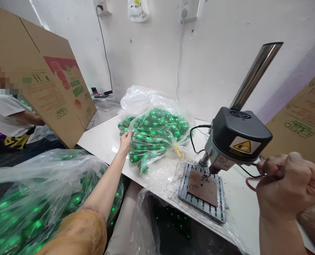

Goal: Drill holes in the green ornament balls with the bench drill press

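A clear plastic bag (136, 94) full of shiny green balls (160, 122) lies on the white table, tied with a yellow tie (178, 151). My left hand (125, 142) pinches the bag's near left side. To the right stands a small bench drill press (239, 131) with a dark motor cover and a slanted steel column. My right hand (292, 177) is closed around the drill press's feed lever (253, 164), most of which the fingers hide. Under the chuck (214, 169), a brown board (202, 187) with a dark hole rests on the slotted base (221, 209), scattered with dark chips.
Another clear bag (75, 177) of green balls fills the lower left. Tall cartons (53, 78) lean at the left, with another carton (301, 117) at the right. A person in a white shirt (3, 113) sits at far left. Cords hang from wall sockets (184, 14).
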`<state>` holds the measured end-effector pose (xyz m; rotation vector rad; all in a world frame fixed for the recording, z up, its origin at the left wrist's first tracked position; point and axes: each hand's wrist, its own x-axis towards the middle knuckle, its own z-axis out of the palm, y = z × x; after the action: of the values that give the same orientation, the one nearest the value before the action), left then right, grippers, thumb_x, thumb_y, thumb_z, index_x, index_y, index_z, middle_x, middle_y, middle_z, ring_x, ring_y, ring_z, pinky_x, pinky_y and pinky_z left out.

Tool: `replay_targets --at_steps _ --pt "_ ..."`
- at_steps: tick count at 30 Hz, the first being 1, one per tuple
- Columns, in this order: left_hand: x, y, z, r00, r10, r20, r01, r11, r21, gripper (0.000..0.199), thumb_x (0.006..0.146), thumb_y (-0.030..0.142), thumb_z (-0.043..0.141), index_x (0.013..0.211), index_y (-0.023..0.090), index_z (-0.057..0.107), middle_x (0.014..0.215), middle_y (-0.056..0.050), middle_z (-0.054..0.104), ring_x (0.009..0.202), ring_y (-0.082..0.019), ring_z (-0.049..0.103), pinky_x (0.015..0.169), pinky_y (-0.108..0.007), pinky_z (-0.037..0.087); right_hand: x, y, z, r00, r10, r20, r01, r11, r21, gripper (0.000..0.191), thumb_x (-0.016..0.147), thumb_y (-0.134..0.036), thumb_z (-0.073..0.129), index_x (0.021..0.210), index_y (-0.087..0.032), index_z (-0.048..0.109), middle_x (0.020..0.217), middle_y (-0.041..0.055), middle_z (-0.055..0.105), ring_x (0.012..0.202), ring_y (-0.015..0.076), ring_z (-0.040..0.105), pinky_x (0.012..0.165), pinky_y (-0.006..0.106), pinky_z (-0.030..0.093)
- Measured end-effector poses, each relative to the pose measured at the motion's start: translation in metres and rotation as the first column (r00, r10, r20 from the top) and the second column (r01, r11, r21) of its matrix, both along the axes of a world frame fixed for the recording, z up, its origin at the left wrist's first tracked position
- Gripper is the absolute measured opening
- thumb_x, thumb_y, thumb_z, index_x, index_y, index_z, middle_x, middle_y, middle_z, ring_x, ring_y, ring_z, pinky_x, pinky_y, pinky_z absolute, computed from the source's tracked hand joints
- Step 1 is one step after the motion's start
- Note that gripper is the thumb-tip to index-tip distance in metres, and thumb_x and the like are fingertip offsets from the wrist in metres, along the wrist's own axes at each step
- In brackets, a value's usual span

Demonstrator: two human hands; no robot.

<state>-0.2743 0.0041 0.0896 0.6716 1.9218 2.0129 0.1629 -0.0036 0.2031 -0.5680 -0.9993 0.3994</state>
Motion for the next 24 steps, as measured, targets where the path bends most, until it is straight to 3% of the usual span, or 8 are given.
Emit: replay_targets --at_steps 4,8,12,15,19,21,23,24 --pt "0.010 0.013 0.022 0.980 -0.183 0.079 0.159 0.957 0.242 0.036 0.083 0.053 0.069 0.088 0.018 0.064 0.085 -0.004 0.072 0.080 -0.018 0.069 0.077 -0.031 0.057 0.000 0.001 -0.001 1.000 -0.002 -0.012 0.003 1.000 0.024 0.038 0.074 -0.015 0.054 0.044 -0.021 0.031 0.041 -0.0069 0.032 0.039 0.0071 0.032 0.039 0.032 0.024" --pt "0.023 0.022 0.045 0.795 -0.547 0.261 0.318 0.743 0.590 0.026 0.090 0.044 0.066 0.085 0.019 0.060 0.094 -0.004 0.074 0.094 -0.021 0.072 0.088 -0.039 0.059 -0.001 -0.001 -0.001 1.000 0.004 -0.012 -0.003 1.000 0.017 0.039 0.075 -0.015 0.054 0.045 -0.020 0.030 0.043 -0.0072 0.033 0.039 0.0066 0.033 0.039 0.031 0.025" --pt "0.039 0.038 0.065 0.692 -0.676 0.254 0.419 0.662 0.621 0.023 0.096 0.040 0.059 0.088 0.018 0.060 0.103 -0.005 0.074 0.101 -0.022 0.072 0.091 -0.042 0.059 -0.001 -0.001 -0.001 1.000 -0.001 -0.017 0.002 1.000 0.026 0.038 0.077 -0.016 0.054 0.046 -0.020 0.032 0.042 -0.0076 0.034 0.039 0.0066 0.032 0.039 0.030 0.026" --pt "0.038 0.048 0.071 0.795 -0.580 0.178 0.399 0.720 0.568 0.023 0.093 0.039 0.063 0.088 0.017 0.058 0.102 -0.006 0.073 0.098 -0.020 0.070 0.089 -0.037 0.059 0.000 0.002 -0.002 1.000 -0.004 -0.012 0.005 0.999 0.045 0.038 0.077 -0.017 0.054 0.045 -0.020 0.033 0.041 -0.0075 0.033 0.039 0.0069 0.033 0.039 0.030 0.027" --pt "0.031 0.041 0.060 0.989 -0.127 0.075 0.114 0.981 0.154 0.020 0.091 0.034 0.061 0.096 0.015 0.059 0.097 -0.009 0.069 0.095 -0.022 0.068 0.086 -0.040 0.057 0.000 0.003 -0.003 1.000 -0.003 -0.023 0.004 0.999 0.046 0.037 0.076 -0.016 0.054 0.045 -0.020 0.035 0.041 -0.0072 0.035 0.038 0.0071 0.034 0.039 0.030 0.029" --pt "0.041 0.026 0.051 0.999 0.051 0.001 -0.051 0.998 0.041 0.027 0.087 0.029 0.063 0.109 0.015 0.057 0.109 -0.012 0.066 0.110 -0.026 0.063 0.096 -0.045 0.053 0.000 0.003 -0.003 1.000 -0.004 -0.024 0.005 0.999 0.043 0.039 0.077 -0.016 0.055 0.045 -0.021 0.034 0.041 -0.0073 0.035 0.038 0.0069 0.034 0.038 0.030 0.028" --pt "0.068 0.003 0.041 0.981 0.134 -0.140 -0.123 0.989 0.086 0.041 0.082 0.025 0.067 0.121 0.018 0.054 0.128 -0.013 0.058 0.131 -0.028 0.050 0.111 -0.046 0.042 0.000 0.003 -0.002 1.000 -0.008 -0.020 0.009 0.999 0.044 0.039 0.077 -0.017 0.055 0.045 -0.021 0.032 0.040 -0.0075 0.035 0.038 0.0066 0.033 0.038 0.029 0.027" --pt "0.088 -0.010 0.035 0.916 0.158 -0.369 -0.115 0.984 0.138 0.043 0.083 0.026 0.067 0.124 0.018 0.054 0.133 -0.014 0.055 0.136 -0.030 0.045 0.114 -0.048 0.037 0.000 0.003 -0.002 1.000 -0.007 -0.019 0.008 0.999 0.046 0.039 0.077 -0.017 0.055 0.045 -0.021 0.032 0.040 -0.0075 0.035 0.038 0.0066 0.033 0.038 0.029 0.027"
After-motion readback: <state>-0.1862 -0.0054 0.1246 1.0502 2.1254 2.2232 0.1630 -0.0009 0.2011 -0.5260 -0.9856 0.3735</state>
